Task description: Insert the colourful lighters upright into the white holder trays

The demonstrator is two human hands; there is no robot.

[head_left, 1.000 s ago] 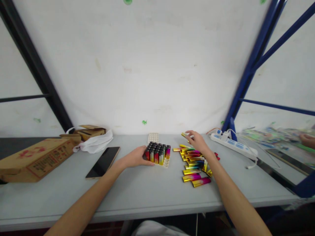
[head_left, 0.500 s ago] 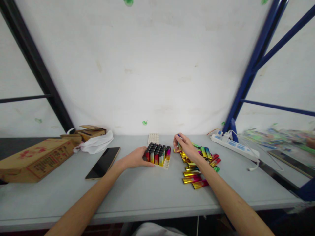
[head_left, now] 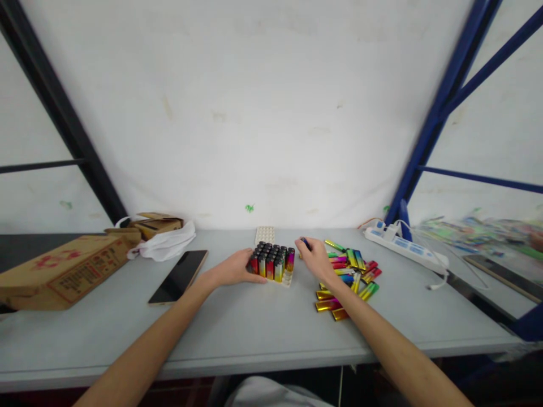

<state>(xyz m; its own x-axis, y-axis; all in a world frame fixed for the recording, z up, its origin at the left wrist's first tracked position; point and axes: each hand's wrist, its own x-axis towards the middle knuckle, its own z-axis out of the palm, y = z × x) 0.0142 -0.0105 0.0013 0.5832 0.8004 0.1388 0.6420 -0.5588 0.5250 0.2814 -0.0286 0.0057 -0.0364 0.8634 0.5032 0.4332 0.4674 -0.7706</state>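
Observation:
Rows of lighters (head_left: 270, 263), metallic-coloured with black tops, stand upright in a white tray (head_left: 287, 278) whose front right holes show bare. My left hand (head_left: 237, 268) grips the tray's left side, thumb along the front edge and fingers partly hidden behind the lighters. To the right of the tray, my right hand (head_left: 314, 257) is closed around a single lighter (head_left: 305, 243), of which only a dark end shows plainly. Beside and under my right wrist lies a loose pile of shiny lighters (head_left: 354, 260), partly covered by the forearm.
Behind the filled tray lies another white tray (head_left: 265, 234). A phone (head_left: 179, 277), a white plastic bag (head_left: 165, 242) and a cardboard box (head_left: 63, 274) are on the left. A power strip (head_left: 405, 249) sits at the right, near a blue metal post (head_left: 428, 133).
My right hand has turned and lowered slightly beside the tray, still holding the lighter. More of the loose pile shows now. My left hand stays on the tray.

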